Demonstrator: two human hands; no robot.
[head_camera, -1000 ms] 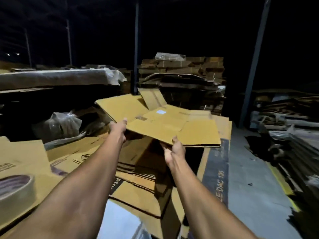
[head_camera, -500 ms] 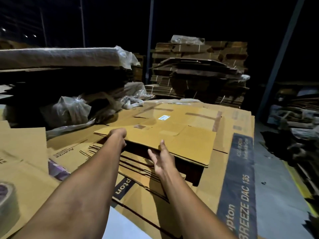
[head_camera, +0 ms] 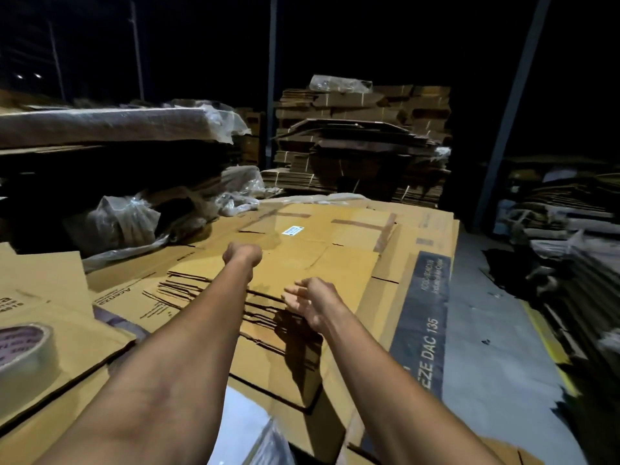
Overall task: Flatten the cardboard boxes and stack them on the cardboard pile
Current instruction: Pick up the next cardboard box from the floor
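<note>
A flattened cardboard box (head_camera: 312,260) with a small white label lies flat on top of the cardboard pile (head_camera: 396,297). My left hand (head_camera: 242,253) rests on the sheet's near left part, bent down at the wrist, so its fingers are mostly hidden behind the back of the hand. My right hand (head_camera: 307,297) hovers just off the sheet's near edge with its fingers spread and relaxed, holding nothing. Below it the pile's layered edges show in shadow.
A roll of tape (head_camera: 23,357) sits on cardboard at the left. Plastic wrap (head_camera: 120,219) and a wrapped bundle (head_camera: 110,125) lie behind. Taller cardboard stacks (head_camera: 362,142) stand at the back. A grey floor aisle (head_camera: 496,347) runs along the right, beside more piled cardboard (head_camera: 570,250).
The flattened box went from held in the air to lying flat on the pile. My right hand has let go of its edge and drawn back; my left hand now rests on top.
</note>
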